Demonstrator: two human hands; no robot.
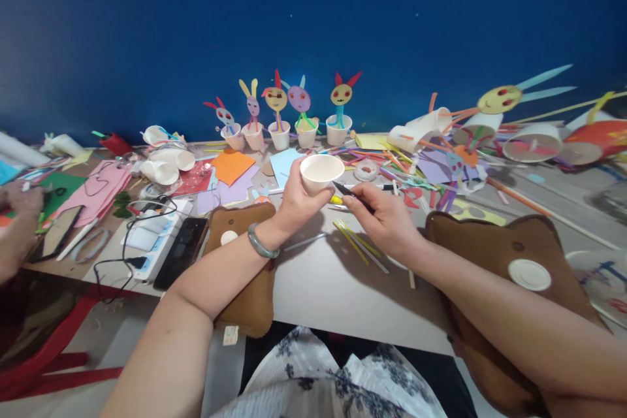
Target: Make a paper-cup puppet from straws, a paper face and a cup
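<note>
My left hand is wrapped around a white paper cup, whose open mouth is tipped toward me. Its inside looks plain. In my right hand is a slim black pointed tool. Its tip is at the cup's right side, but whether it touches cannot be made out. My fingers cover most of the tool, so its exact kind is unclear. Below my hands, several yellow and clear thin sticks lie on the white tabletop.
Paper-cup figures with rabbit-like faces line the blue wall. Coloured paper, pipe cleaners and a tape roll lie behind my hands. Brown cushions flank me. A power strip and phone are left, near another person's hand.
</note>
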